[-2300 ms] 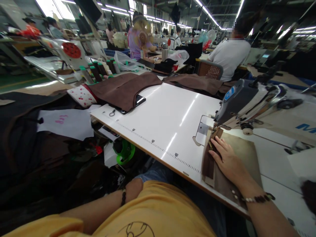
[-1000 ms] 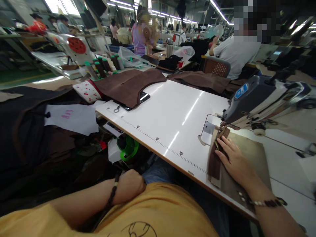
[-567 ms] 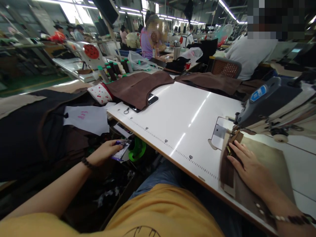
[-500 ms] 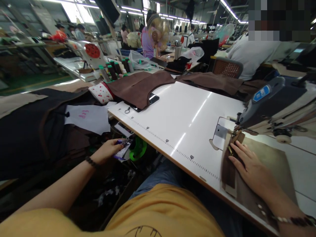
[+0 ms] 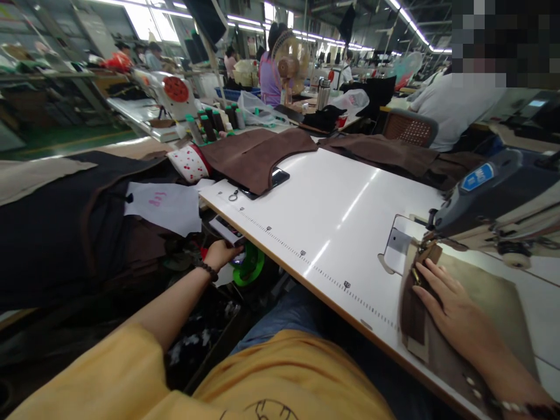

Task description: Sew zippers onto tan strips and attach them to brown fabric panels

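Note:
Below the table's left front edge, my left hand is closed, its fingers curled and partly hidden. A bit of purple shows just under its fingertips, beside a bright green ring-shaped object; what the hand grips cannot be made out. My right hand lies flat, fingers stretched, on a brown fabric piece at the sewing machine. Its thumb and index finger are beside a brass-coloured zipper pull on a dark brown strip. The strip runs up to the machine's needle area.
A white sewing table with a ruler scale along its front edge lies before me. Brown fabric partly covers a phone. Dark fabric with a marked paper is at left. Thread spools stand behind; co-workers sit beyond.
My left hand has moved right and inward under the table edge; the purple packet it held is now mostly hidden. My right hand stays on the fabric. The view has shifted slightly.

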A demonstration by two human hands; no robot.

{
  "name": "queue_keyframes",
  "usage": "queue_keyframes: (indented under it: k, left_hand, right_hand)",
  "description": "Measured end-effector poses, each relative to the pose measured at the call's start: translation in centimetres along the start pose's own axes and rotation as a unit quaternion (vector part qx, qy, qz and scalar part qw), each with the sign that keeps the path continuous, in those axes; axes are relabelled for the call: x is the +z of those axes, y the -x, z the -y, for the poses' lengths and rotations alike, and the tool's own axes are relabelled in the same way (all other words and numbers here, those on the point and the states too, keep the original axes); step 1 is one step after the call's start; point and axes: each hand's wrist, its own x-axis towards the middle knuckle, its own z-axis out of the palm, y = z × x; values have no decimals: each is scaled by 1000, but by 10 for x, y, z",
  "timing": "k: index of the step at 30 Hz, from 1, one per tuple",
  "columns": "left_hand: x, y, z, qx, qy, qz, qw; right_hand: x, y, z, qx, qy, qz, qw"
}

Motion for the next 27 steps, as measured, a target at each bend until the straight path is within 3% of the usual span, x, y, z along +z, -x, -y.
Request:
queue_keyframes:
  k: [7,15,18,20,21,23,27]
  left_hand:
    - [-9,6,-2,69,73,26,995]
    - [-29,9,6,125,-48,-16,991]
    - [-39,26,-2,171,-96,12,980]
    - [-40,47,-16,219,-122,71,965]
    - [-38,59,-26,253,-134,116,951]
    - [-29,85,-49,376,-173,214,885]
    - [4,129,-104,566,-178,258,762]
  right_hand:
    - [-2,0,1,-1,1,1,1000]
    - [0,0,1,2,-21,-6,1000]
    - [-2,-1,4,17,-31,-1,999]
    - [-5,-2,7,28,-39,10,999]
    - [-8,-3,10,35,-44,16,998]
    - [-13,-4,15,49,-58,29,997]
    - [-20,-8,21,73,-92,36,992]
